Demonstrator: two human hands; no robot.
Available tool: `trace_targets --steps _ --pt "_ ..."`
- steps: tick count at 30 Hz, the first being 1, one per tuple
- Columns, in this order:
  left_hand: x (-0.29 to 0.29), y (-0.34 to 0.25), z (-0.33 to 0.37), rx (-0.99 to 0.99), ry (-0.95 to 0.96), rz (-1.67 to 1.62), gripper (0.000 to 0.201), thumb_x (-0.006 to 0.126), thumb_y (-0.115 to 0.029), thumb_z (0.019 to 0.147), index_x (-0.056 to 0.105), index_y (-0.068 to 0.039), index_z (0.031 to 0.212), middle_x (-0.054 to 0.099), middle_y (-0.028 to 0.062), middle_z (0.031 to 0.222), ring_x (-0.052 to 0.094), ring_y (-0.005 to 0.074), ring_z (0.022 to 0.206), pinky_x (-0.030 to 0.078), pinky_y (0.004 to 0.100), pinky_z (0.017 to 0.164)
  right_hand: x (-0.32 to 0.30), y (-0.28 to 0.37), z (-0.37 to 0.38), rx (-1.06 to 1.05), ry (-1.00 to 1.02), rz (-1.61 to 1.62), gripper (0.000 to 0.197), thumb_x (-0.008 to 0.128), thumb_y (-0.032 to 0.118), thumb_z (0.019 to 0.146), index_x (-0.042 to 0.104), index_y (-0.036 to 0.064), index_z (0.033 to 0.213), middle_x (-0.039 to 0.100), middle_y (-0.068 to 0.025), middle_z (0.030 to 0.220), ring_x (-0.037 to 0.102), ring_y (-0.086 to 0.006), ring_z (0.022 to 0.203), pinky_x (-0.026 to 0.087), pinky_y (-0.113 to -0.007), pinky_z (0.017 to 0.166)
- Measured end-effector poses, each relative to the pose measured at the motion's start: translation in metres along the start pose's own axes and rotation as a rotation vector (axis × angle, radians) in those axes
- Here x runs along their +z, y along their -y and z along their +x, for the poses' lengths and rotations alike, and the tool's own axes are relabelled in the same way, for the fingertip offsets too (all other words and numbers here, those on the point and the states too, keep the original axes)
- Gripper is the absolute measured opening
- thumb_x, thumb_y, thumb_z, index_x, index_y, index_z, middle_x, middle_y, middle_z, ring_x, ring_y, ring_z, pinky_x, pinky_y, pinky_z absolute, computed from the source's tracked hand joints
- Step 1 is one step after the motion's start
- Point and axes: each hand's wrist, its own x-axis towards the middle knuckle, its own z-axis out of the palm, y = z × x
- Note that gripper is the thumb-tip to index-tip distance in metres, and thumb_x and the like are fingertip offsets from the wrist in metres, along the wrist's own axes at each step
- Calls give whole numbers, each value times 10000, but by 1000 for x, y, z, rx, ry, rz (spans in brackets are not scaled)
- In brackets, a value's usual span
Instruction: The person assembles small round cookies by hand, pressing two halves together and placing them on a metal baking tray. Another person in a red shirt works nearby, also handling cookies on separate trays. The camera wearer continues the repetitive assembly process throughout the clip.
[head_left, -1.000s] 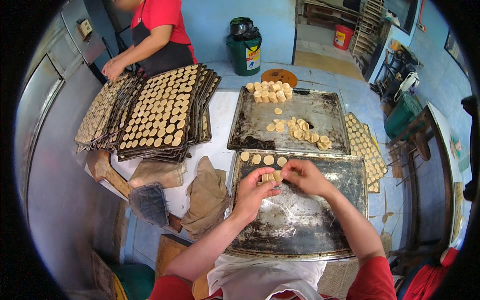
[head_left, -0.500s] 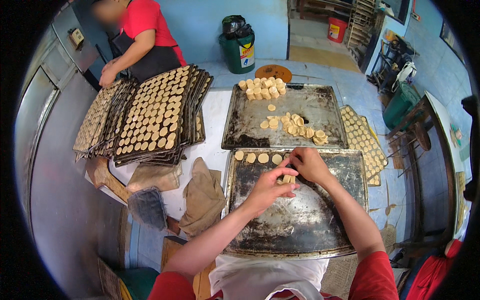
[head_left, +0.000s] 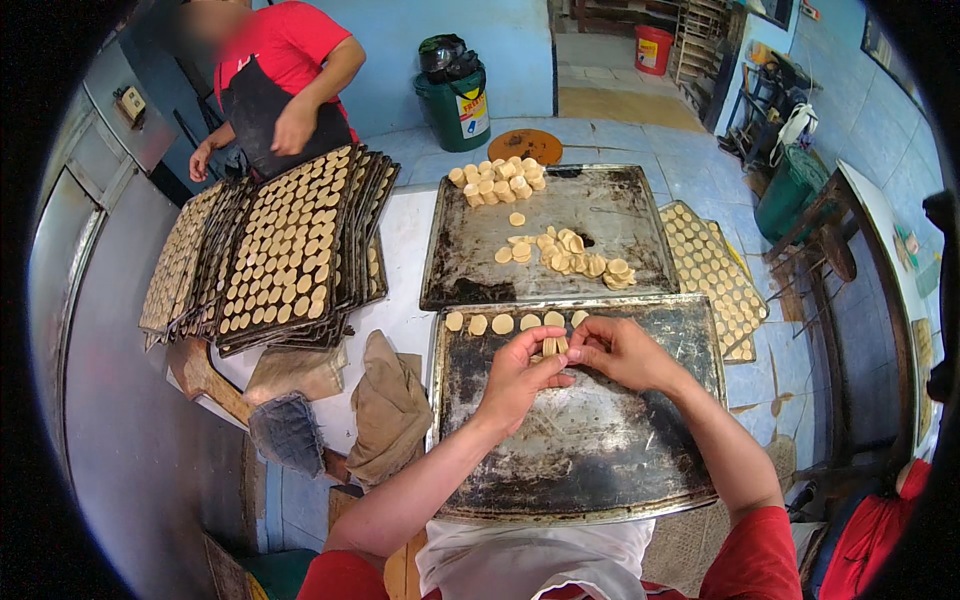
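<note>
A short stack of thin, pale dough rounds (head_left: 549, 346) is gripped on edge between the thumb and fingers of my left hand (head_left: 520, 374). My right hand (head_left: 622, 352) meets the stack's right end with thumb and fingertips pinched there; whether one round is separated from the rest is hidden. Both hands are over the upper part of a dark, worn baking tray (head_left: 570, 450). Along that tray's far edge lies a row of single flat dough rounds (head_left: 503, 323), the rightmost just beyond my right fingers.
A second tray (head_left: 610, 200) behind holds stacked rounds (head_left: 500, 180) and a loose heap (head_left: 575, 255). Filled trays lean in piles (head_left: 285, 240) at left, beside a co-worker (head_left: 290, 80). Brown cloths (head_left: 385, 400) lie near my left arm. More filled trays (head_left: 712, 280) stand at right.
My right hand has come back from the row to the stack in my left hand. More rounds now show at the row's right end. The co-worker has straightened, hands off the trays.
</note>
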Motion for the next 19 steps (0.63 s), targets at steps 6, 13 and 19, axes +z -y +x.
trace_targets --steps 6,13,19 --pt "5 1 7 1 -33 -25 402 658 -9 1064 564 31 1453 688 132 1259 733 215 1120 676 353 906 7 -20 1 -147 -101 310 219 738 217 1066 723 0 1089 719 -80 829 626 -128 776 519 -341 715" --pt "11 0 7 -45 -24 -43 380 643 -2 1076 574 7 1450 686 138 1284 723 245 1180 662 373 944 2 -14 -5 -106 -67 237 174 700 146 1052 703 -27 1033 742 -61 890 635 -120 802 529 -321 745" --pt "10 3 6 -16 -55 -65 420 650 -17 1072 555 7 1481 605 181 1419 715 283 1243 677 381 914 -23 -31 -4 283 -29 665 173 698 237 1067 718 66 1081 695 -15 901 608 -96 784 493 -263 724"
